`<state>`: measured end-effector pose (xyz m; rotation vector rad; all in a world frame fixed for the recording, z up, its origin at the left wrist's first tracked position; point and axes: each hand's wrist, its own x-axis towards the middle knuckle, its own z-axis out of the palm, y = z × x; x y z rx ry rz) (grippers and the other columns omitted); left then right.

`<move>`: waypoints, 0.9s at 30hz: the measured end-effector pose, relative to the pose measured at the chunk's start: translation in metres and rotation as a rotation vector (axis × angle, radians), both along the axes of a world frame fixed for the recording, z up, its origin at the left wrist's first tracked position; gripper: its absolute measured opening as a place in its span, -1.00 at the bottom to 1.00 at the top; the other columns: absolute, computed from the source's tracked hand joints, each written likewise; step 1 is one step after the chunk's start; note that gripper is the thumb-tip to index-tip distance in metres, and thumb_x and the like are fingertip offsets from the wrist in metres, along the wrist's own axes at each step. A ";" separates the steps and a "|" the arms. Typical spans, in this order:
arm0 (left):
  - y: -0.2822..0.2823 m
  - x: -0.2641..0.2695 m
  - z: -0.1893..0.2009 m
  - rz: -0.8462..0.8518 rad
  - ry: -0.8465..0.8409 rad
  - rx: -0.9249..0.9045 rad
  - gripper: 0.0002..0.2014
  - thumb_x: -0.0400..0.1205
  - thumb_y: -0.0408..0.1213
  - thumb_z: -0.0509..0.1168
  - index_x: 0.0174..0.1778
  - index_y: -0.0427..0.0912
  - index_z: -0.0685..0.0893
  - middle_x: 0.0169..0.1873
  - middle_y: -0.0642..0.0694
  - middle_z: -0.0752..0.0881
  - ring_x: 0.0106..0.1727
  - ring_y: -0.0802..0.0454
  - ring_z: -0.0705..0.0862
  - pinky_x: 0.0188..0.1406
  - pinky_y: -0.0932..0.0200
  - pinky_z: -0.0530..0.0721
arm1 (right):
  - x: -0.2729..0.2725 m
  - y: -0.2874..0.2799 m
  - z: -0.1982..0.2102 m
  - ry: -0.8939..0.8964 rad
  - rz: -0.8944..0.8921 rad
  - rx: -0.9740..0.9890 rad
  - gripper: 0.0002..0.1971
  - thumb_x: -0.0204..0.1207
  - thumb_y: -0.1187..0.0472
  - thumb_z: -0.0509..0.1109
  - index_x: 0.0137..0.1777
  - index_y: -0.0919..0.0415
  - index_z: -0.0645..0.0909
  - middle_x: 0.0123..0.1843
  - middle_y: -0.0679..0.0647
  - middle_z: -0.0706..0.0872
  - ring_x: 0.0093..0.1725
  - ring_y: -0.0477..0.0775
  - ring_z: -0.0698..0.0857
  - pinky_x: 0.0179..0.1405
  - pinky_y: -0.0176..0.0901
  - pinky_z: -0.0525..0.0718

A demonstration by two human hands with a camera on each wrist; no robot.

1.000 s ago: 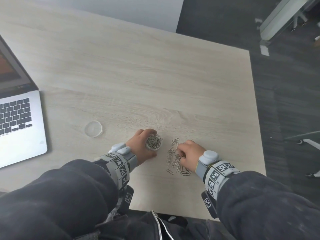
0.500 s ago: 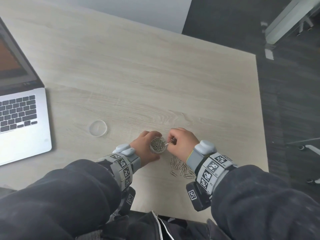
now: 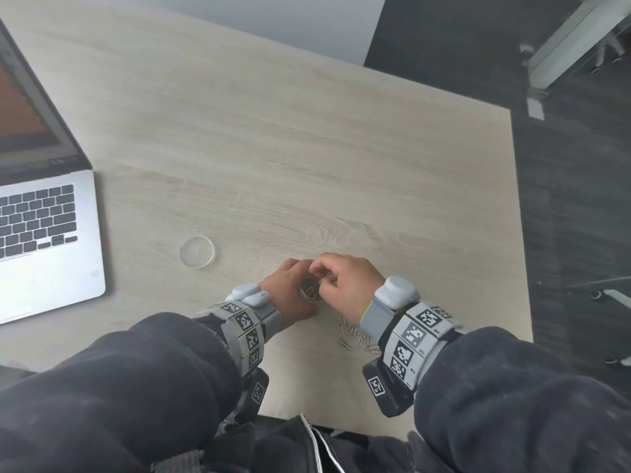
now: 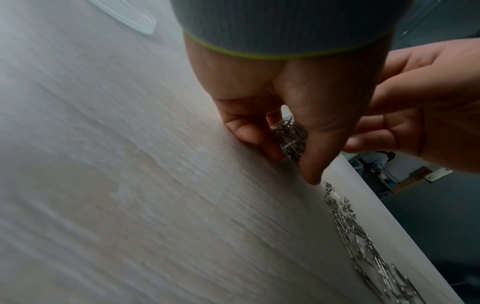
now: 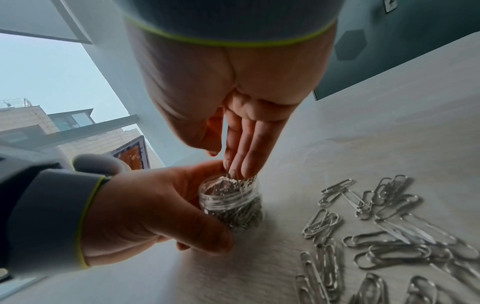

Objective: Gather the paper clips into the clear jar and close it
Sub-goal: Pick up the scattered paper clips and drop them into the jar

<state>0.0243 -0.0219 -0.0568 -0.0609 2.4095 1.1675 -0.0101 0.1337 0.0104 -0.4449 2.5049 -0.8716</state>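
I am steadying the small clear plastic jar (image 5: pixel 231 202) upright on the pale wood table (image 3: pixel 307 148), my left hand (image 5: pixel 155 214) wrapped around it. My right hand (image 5: pixel 228 98) is feeding silver wire paper clips (image 5: pixel 384 236) in with straight fingertips (image 5: pixel 246 164) (whether they pinch a clip, I cannot tell); the loose pile is lying just beside.

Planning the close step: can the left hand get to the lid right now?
Probably not yet. The left hand grips the jar, so it is occupied. The lid lies flat on the table to its left with nothing between; release the jar and the way looks free.
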 end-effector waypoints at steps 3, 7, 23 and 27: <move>-0.001 -0.001 0.000 -0.016 0.009 -0.008 -0.28 0.23 -0.03 0.48 0.34 0.31 0.42 0.20 0.13 0.50 0.05 0.04 0.67 0.03 -0.06 0.73 | -0.002 0.007 0.001 -0.081 -0.119 -0.103 -0.74 0.46 0.30 0.28 -0.05 -0.07 0.70 -0.09 -0.13 0.80 -0.10 -0.12 0.74 -0.05 -0.27 0.66; -0.001 0.001 -0.003 -0.015 0.016 -0.025 -0.26 0.17 0.09 0.44 0.32 0.39 0.39 0.25 0.16 0.50 0.14 0.08 0.64 0.14 -0.03 0.70 | -0.008 0.023 -0.003 -0.201 -0.339 -0.279 -0.68 0.49 0.37 0.16 -0.08 0.02 0.70 -0.06 -0.05 0.81 -0.15 -0.08 0.81 -0.20 -0.10 0.77; 0.001 0.002 -0.006 0.002 0.040 -0.045 -0.28 0.25 -0.04 0.52 0.32 0.36 0.40 0.25 0.15 0.50 0.19 0.07 0.63 0.22 0.01 0.66 | 0.005 0.082 -0.037 -0.064 0.058 0.360 -0.53 0.45 0.20 0.29 0.40 0.01 0.53 0.34 -0.04 0.49 0.36 0.08 0.40 0.37 -0.06 0.44; 0.002 0.003 -0.006 0.000 0.043 -0.045 -0.28 0.26 -0.05 0.53 0.33 0.33 0.41 0.25 0.14 0.50 0.19 0.08 0.63 0.21 0.03 0.67 | 0.007 0.077 -0.037 -0.024 0.087 0.333 -0.60 0.46 0.19 0.28 0.30 0.05 0.61 0.27 -0.01 0.56 0.30 0.10 0.49 0.27 -0.08 0.51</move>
